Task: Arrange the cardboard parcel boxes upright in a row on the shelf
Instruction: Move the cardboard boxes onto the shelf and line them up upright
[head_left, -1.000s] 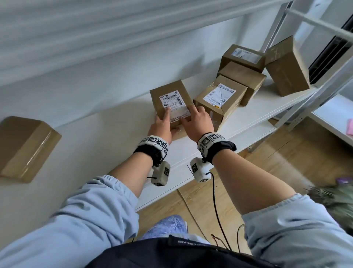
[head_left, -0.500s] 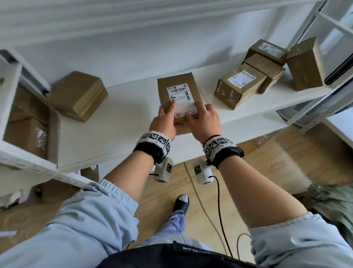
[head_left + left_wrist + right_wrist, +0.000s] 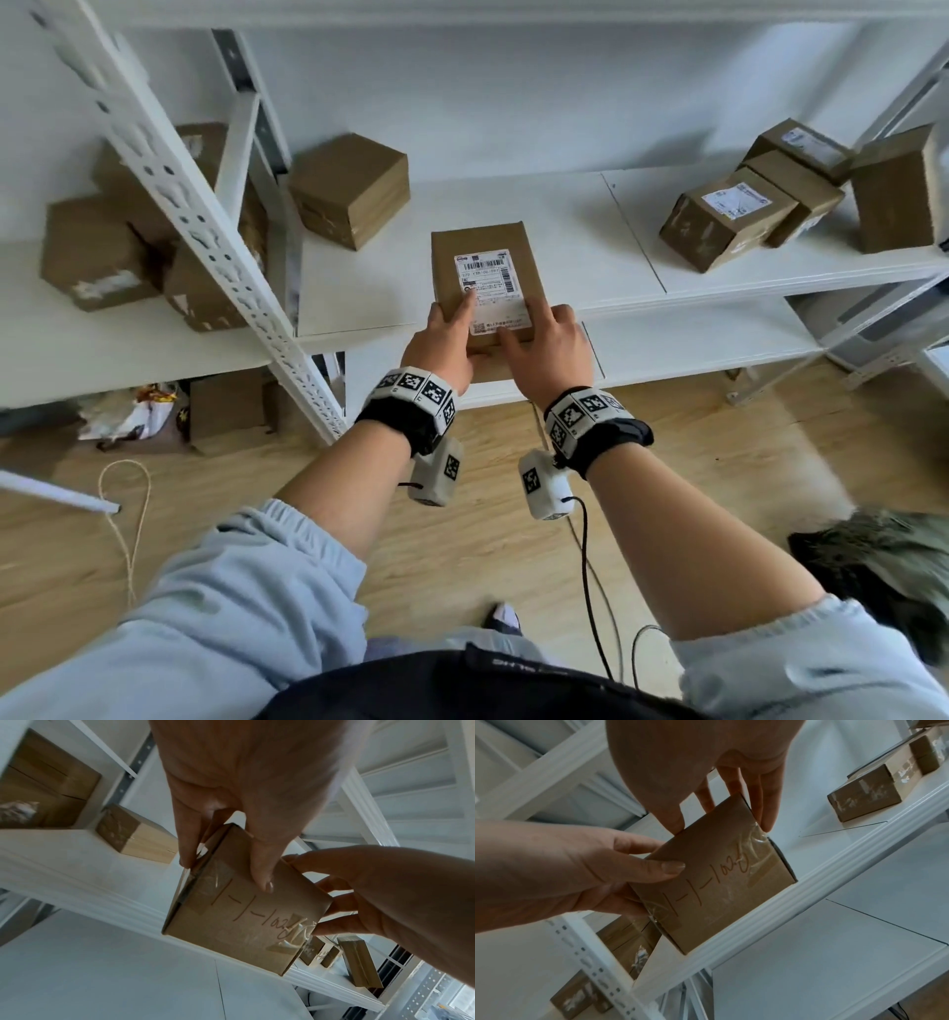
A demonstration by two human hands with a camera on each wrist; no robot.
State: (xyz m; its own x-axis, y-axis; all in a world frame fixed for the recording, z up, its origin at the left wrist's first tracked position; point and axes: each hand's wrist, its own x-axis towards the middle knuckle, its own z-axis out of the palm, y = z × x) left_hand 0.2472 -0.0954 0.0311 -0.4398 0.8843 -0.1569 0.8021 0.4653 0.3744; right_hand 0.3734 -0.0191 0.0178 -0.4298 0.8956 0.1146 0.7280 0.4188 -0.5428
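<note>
The labelled parcel box [image 3: 481, 280] we're holding between left hand [image 3: 440, 345] and right hand [image 3: 548, 350], fingers pinching its sides, hangs over the shelf's [image 3: 580, 246] front edge, so a sloppy release could tip it onto the floor [image 3: 482, 519].

Both forearms reach forward, bare below pushed-up pale blue sleeves, each wrist wearing a black band with checkered markers. The left hand [image 3: 442, 343] grips the near left corner of a box [image 3: 482, 272], thumb across its top face. The right hand [image 3: 552, 349] grips the near right side, thumb on top, fingers curled round the edge.
</note>
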